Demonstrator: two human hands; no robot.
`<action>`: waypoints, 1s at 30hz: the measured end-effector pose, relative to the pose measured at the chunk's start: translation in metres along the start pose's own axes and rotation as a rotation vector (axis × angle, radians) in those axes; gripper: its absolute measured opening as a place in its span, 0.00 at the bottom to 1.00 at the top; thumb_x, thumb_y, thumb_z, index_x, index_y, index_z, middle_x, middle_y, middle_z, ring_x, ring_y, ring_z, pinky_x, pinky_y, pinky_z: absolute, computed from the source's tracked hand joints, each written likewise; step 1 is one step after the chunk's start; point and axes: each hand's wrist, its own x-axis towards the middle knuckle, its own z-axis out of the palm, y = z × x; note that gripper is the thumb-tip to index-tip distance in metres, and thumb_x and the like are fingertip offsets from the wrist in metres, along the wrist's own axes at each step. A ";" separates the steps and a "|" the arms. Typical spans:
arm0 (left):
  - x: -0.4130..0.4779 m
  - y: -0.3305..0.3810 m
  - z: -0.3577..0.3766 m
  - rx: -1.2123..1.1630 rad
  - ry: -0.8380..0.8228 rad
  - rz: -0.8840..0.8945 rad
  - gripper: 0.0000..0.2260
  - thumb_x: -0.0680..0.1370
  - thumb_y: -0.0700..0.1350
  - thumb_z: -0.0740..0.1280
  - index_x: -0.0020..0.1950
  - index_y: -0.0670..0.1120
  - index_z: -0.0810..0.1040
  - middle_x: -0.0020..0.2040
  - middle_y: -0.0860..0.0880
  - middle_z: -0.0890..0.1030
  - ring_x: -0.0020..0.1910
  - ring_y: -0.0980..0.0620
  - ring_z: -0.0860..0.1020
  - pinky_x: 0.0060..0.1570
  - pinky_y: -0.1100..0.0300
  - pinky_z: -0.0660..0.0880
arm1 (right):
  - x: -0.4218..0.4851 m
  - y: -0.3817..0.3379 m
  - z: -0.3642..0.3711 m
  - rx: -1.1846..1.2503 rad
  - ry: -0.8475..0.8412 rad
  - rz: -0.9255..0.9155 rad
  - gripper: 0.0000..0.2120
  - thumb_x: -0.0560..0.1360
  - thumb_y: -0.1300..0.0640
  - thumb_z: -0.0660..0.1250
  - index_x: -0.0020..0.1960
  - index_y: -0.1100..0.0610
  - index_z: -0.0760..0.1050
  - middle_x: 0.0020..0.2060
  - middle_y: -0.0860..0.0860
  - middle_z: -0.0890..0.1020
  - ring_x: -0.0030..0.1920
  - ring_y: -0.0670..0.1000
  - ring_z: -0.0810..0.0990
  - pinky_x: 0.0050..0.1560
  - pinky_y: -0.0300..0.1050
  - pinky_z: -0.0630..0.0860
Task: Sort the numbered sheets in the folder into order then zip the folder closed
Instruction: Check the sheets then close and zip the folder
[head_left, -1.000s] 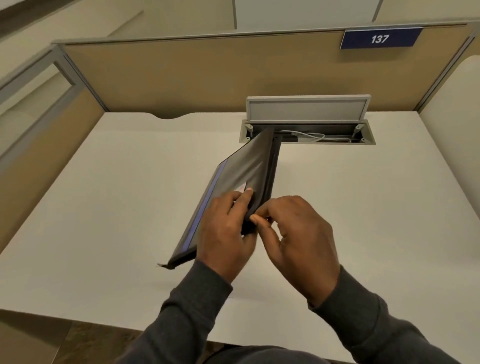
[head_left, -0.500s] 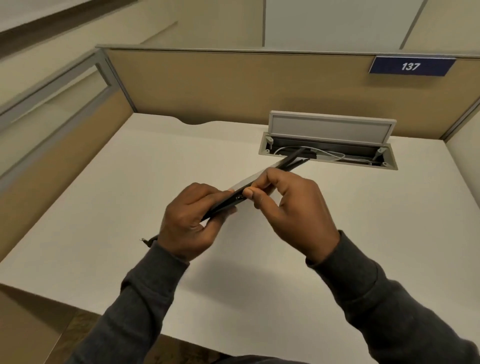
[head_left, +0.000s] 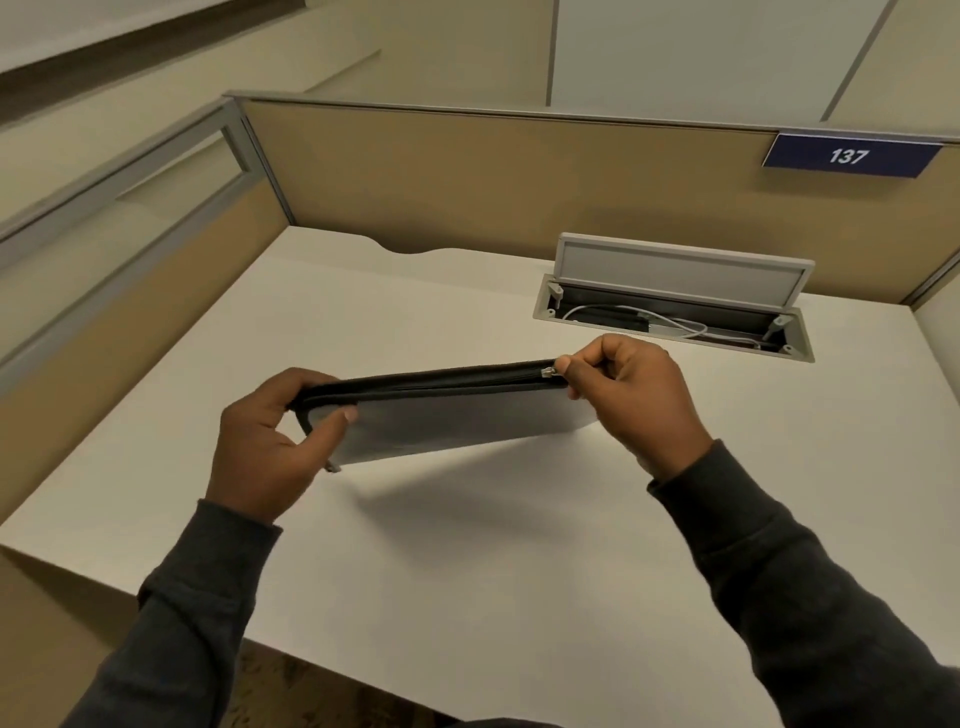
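The folder (head_left: 457, 426) is held just above the desk (head_left: 467, 597) with its long axis from 9 to 3 o'clock; the left hand (head_left: 265, 447) grips its 9 o'clock corner, and the right hand (head_left: 634, 400) pinches the zipper pull (head_left: 549, 371) at the 3 o'clock end.

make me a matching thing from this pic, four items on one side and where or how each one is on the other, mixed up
Column one
1. left hand
2. right hand
3. hatch lid
4. number plate

Column two
a. propped open at the back of the desk
b. pinches the zip pull
c. grips the left end of the folder
d. hangs on the partition, top right

Pairs: 1-c, 2-b, 3-a, 4-d
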 end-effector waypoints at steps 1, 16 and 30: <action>0.004 -0.002 0.002 0.085 0.002 0.008 0.08 0.71 0.44 0.70 0.48 0.45 0.80 0.43 0.50 0.82 0.43 0.55 0.79 0.45 0.68 0.75 | -0.001 -0.004 0.006 -0.003 -0.012 0.007 0.10 0.77 0.53 0.71 0.39 0.55 0.79 0.32 0.50 0.83 0.27 0.41 0.72 0.35 0.39 0.69; 0.011 0.034 0.122 0.435 -0.198 0.223 0.10 0.74 0.51 0.73 0.42 0.47 0.76 0.36 0.52 0.75 0.36 0.49 0.73 0.38 0.53 0.67 | -0.012 -0.013 0.024 -0.353 -0.002 -0.008 0.10 0.78 0.47 0.68 0.40 0.49 0.76 0.34 0.43 0.80 0.40 0.46 0.79 0.40 0.44 0.74; 0.010 0.044 0.118 0.525 -0.266 0.241 0.14 0.74 0.58 0.69 0.49 0.48 0.76 0.41 0.52 0.75 0.39 0.49 0.73 0.42 0.51 0.71 | -0.006 0.041 -0.020 0.040 0.047 0.148 0.10 0.78 0.52 0.71 0.40 0.55 0.81 0.32 0.48 0.84 0.35 0.44 0.81 0.44 0.44 0.79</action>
